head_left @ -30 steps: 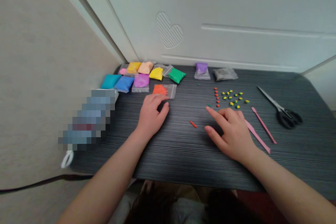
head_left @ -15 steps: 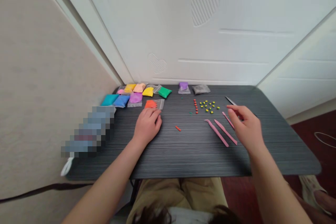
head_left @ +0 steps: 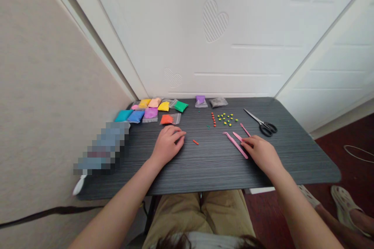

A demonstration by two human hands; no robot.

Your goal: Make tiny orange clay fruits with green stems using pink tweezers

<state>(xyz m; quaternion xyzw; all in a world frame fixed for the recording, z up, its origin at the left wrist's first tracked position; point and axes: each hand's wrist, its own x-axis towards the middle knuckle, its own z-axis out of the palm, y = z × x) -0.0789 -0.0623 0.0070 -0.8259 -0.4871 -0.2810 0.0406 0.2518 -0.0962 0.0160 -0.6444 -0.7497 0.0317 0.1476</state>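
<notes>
My right hand (head_left: pixel 260 152) has its thumb and fingers closed on a pink clay knife (head_left: pixel 237 136), its lower part hidden under the hand. Just left of it lie pink bent-tip tweezers (head_left: pixel 237 147). A thinner pink tool (head_left: pixel 244 129) is above my fingers, partly covered. My left hand (head_left: pixel 168 144) rests on the table with relaxed, parted fingers and nothing in them. Right of its fingertips is a short orange-red clay roll (head_left: pixel 195 142), not touching them. Behind that hand lies an open bag of orange clay (head_left: pixel 168 119).
Black-handled scissors (head_left: pixel 264 125) lie at the right. A column of red pieces (head_left: pixel 214 120) stands beside several yellow-green pieces (head_left: pixel 230 125). Clay bags, such as a green one (head_left: pixel 181 106) and a purple one (head_left: pixel 200 100), line the back. Another person's shoe (head_left: pixel 344 202) shows lower right.
My right hand has come down and left from above the tools onto the clay knife, uncovering the scissors. My left hand has drawn back from the orange clay bag. The view has shifted slightly.
</notes>
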